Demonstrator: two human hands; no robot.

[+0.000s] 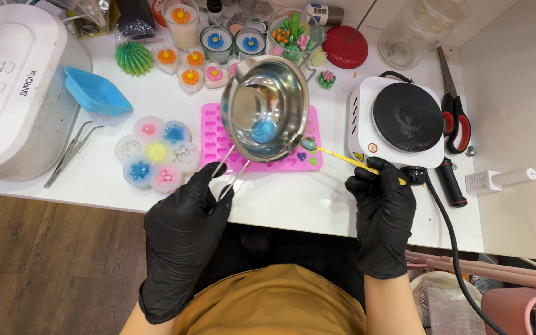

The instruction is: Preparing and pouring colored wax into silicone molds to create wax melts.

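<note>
My left hand [188,209], in a black glove, grips the wire handle of a small steel pouring pot [267,107]. The pot is tilted over a pink silicone heart mould [213,140], and a little blue liquid sits at its lower lip. My right hand [381,197], also gloved in black, holds a thin yellow spatula [341,157]. The spatula's tip, coated in blue-green wax, rests by the pot's spout over the mould's right end, where a few cavities are filled.
A white electric hot plate [398,119] stands to the right with red-handled scissors [455,118] beside it. A round flower mould [155,155], tweezers [71,151], a blue mould [97,93] and a white machine [12,80] lie left. Flower candles [216,41] and jars fill the back.
</note>
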